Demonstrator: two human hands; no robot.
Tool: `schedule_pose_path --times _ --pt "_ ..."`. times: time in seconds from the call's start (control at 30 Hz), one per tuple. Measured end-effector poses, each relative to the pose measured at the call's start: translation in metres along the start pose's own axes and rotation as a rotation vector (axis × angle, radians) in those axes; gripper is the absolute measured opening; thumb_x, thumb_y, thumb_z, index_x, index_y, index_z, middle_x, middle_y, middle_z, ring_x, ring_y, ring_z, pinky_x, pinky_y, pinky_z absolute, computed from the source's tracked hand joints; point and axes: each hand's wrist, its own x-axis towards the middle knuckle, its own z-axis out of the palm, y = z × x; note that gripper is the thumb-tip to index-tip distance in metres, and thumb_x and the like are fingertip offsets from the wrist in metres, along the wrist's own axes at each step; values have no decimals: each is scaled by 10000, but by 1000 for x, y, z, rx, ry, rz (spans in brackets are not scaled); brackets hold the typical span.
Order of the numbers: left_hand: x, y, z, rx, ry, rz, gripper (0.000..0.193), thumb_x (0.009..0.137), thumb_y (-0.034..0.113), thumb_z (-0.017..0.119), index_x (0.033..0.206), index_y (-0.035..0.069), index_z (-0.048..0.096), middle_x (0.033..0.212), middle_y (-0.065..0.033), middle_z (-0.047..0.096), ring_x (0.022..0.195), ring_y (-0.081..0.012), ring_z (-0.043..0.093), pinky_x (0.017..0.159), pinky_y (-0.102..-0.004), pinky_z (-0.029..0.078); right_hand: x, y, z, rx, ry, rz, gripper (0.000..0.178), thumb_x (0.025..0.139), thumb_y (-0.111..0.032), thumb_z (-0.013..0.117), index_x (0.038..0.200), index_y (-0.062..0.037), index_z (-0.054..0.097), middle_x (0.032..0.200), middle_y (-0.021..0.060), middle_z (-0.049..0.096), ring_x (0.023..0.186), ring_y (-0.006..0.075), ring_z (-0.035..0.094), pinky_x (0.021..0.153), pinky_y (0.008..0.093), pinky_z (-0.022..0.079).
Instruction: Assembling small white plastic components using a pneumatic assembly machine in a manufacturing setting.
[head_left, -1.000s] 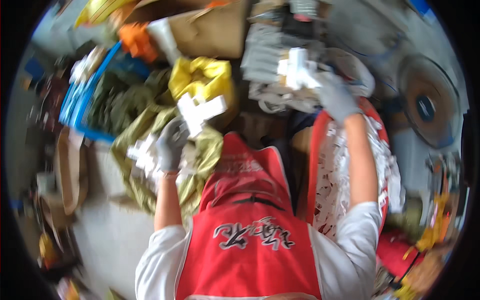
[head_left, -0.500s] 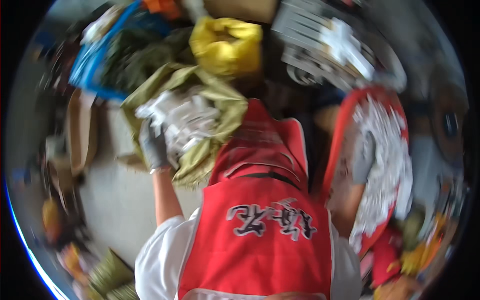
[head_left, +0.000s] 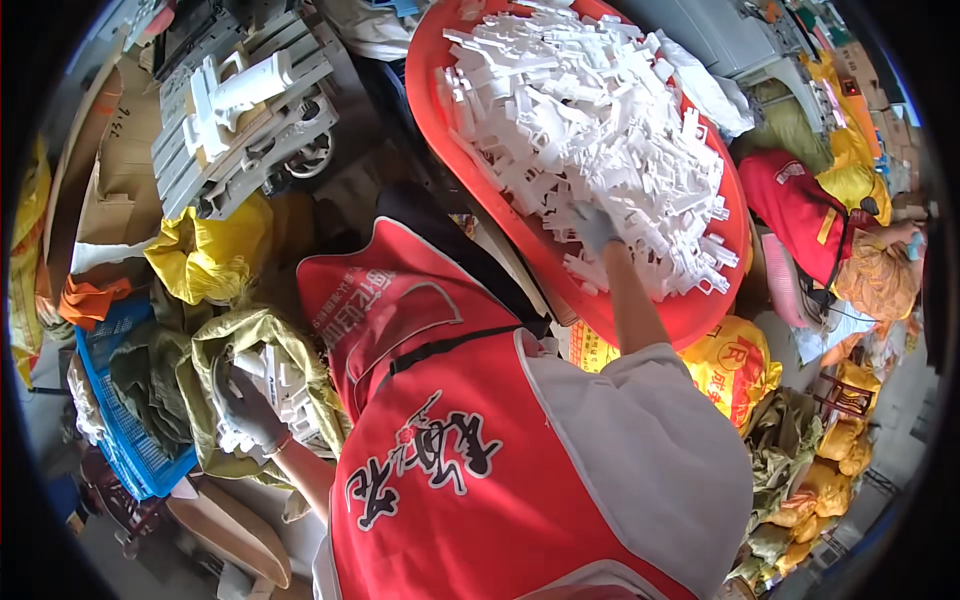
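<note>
My left hand (head_left: 250, 405), in a grey glove, is in the mouth of an olive woven sack (head_left: 215, 345). Its fingers are stretched out beside white plastic pieces (head_left: 290, 385) inside the sack. My right hand (head_left: 597, 228), also gloved, rests on a heap of white plastic pistol-shaped pieces (head_left: 590, 110) that fills a large red oval tub (head_left: 437, 70). Its fingers look extended onto the heap, their tips partly among the pieces. No piece is plainly gripped in either hand.
A grey slatted machine part (head_left: 180, 150) bearing a white pistol-shaped piece stands beyond a yellow bag (head_left: 215, 250). Left of the sack is a blue basket (head_left: 150, 470) with dark green cloth. Yellow printed bags (head_left: 730, 365) lie right of the tub. Another person's hand (head_left: 905, 240) shows far right.
The view has swung to the right, bringing the red tub to the upper middle. My left hand stays at the sack and my right hand at the tub's white pieces.
</note>
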Motion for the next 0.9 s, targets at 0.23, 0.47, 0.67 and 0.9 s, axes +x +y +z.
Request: schedule_pose_path --times 0.23,0.47,0.67,0.9 --pt "-10 20 -2 -52 -99 120 246 880 69 533 1105 -3 603 1123 -131 613 1048 -252 572 922 -349 436 58 -69 68 -311 1 125 673 794 -468 564 1367 -170 374 1419 126 350 1290 292 374 1059 463 265" --pt "-11 16 -7 -129 -107 12 235 882 66 537 1094 -11 601 1094 -137 612 1006 -256 585 903 -338 447 64 -56 46 -519 -10 -114 582 825 -278 560 1361 -156 367 1279 186 493 1120 384 516 875 419 460" --pt "20 25 0 -174 -84 70 225 865 62 546 1069 4 623 1080 -145 630 1014 -278 596 887 -356 457 24 -57 -8 786 -339 55 575 845 -50 584 1371 -104 360 1142 28 481 906 105 524 751 251 457" --pt "111 106 0 -302 71 396 218 809 48 604 1023 9 626 1033 -149 636 977 -303 601 862 -352 464 -12 -100 -25 904 173 118 478 932 -272 534 1339 -52 414 1105 8 553 896 96 539 757 245 445"
